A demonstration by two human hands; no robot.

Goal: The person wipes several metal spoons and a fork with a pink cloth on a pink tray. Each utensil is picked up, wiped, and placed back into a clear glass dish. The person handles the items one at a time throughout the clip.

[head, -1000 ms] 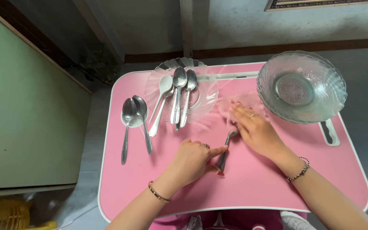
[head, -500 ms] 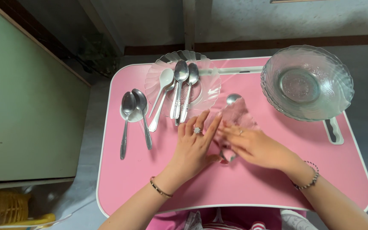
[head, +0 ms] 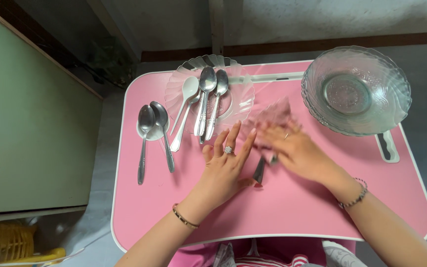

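My left hand (head: 225, 170) rests on the pink table (head: 292, 210) with its fingers stretched forward. Its thumb and forefinger pinch the handle of a metal spoon (head: 259, 171). My right hand (head: 300, 152) presses a pink cloth (head: 276, 114) over the spoon's bowl end, which is hidden under the cloth and blurred. The two hands touch over the middle of the table.
A clear glass plate (head: 175, 94) at the back holds three spoons (head: 207, 84), one of them white. Two metal spoons (head: 148, 123) lie on the table's left side. Stacked glass bowls (head: 400, 106) stand at the back right. A green cabinet (head: 25, 128) is beside the table.
The spoon has turned in my left hand and its bowl is now covered. My right hand with the cloth has slid forward over it. My left fingers have spread open.
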